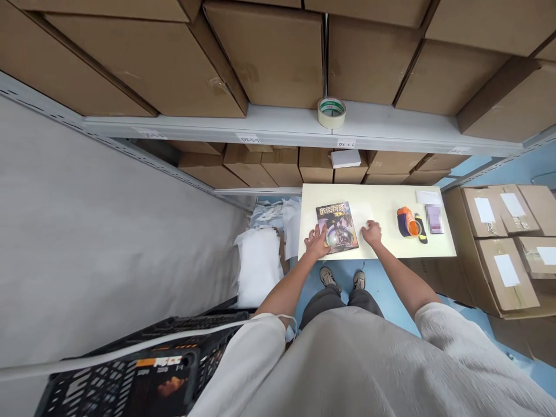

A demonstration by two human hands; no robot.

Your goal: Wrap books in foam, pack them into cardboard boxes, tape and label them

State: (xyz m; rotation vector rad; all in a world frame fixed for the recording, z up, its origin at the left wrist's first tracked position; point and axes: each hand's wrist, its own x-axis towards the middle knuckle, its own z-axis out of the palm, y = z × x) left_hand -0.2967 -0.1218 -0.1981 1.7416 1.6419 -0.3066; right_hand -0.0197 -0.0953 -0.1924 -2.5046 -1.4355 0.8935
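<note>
A book or booklet (337, 223) with a dark, colourful cover lies flat on the pale yellow table (386, 202). My left hand (317, 243) rests at its lower left edge, fingers apart, the thumb over the cover. Just right of the book, my right hand (372, 233) is closed on the tabletop with its fingers curled. Whether anything is inside that hand is hidden. Farther right stand an orange and purple tape dispenser (406, 222) and, beside it, a black and yellow tool (421, 228), perhaps a cutter.
A purple pack (434, 219) lies at the table's right end. Cardboard boxes (269, 58) fill the shelves ahead, with a tape roll (331, 113) on the ledge. White bags (259, 266) are piled left, a black crate (169, 370) behind them. Right stands a large carton (469, 272) of boxes.
</note>
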